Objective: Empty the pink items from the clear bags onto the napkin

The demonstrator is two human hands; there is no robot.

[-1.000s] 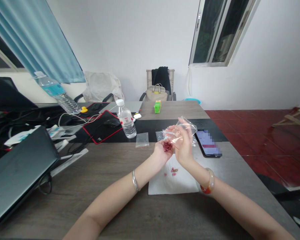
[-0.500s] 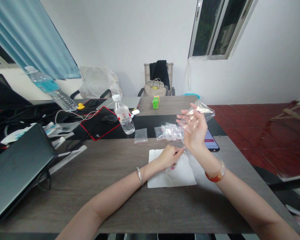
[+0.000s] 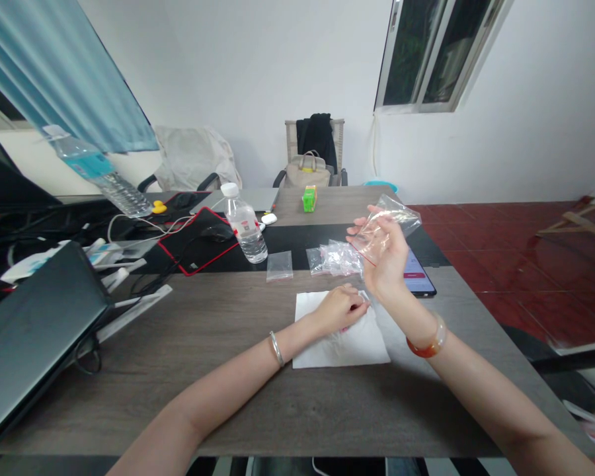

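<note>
My right hand point(image 3: 389, 264) is raised over the table, its fingers round a clear plastic bag point(image 3: 399, 215) with a red line along one edge. Lower and to the left, my left hand point(image 3: 340, 309) rests over a white paper sheet point(image 3: 337, 354) with its fingers curled; what they hold, if anything, is hidden. A small pinkish thing shows at the fingers' underside. Behind the paper lies a pile of small clear bags point(image 3: 340, 258). One flat clear bag point(image 3: 279, 266) lies apart to their left.
A water bottle point(image 3: 245, 225) stands behind the flat bag. A phone point(image 3: 419, 274) lies behind my right wrist. A laptop point(image 3: 39, 330), cables and another bottle point(image 3: 102, 172) are at the left. A green box point(image 3: 309, 199) sits farther back.
My left hand's fingers have shifted and curled lower over the paper. My right hand still holds the bag, nearly in the same place. The view has tilted slightly.
</note>
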